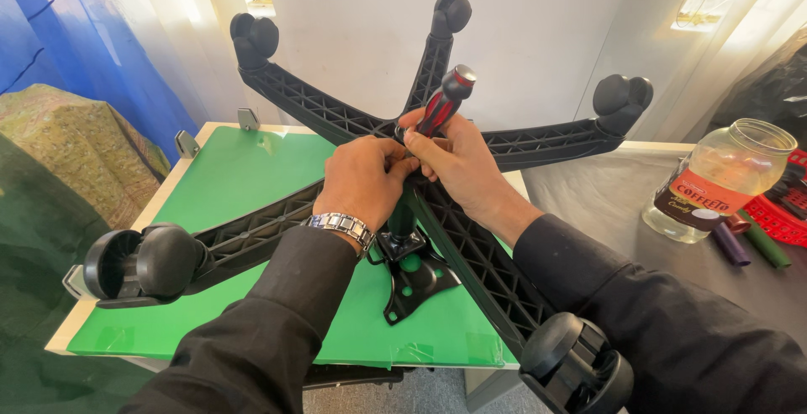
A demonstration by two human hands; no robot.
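Bright, soft daylight comes through the sheer curtains point(740, 10) behind the table; the window top right is blown out (pure white); the green board point(244, 179) carries a faint sheen; shadows are weak; focus is sharp throughout; wide-angle stretch bends the nearest caster point(576, 368).

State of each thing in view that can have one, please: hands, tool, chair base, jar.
left hand: closed on the hub of the chair base
right hand: gripping the screwdriver
screwdriver: tilted, tip hidden at the hub
chair base: upside down, castors up, on the green mat
jar: upright, lid off
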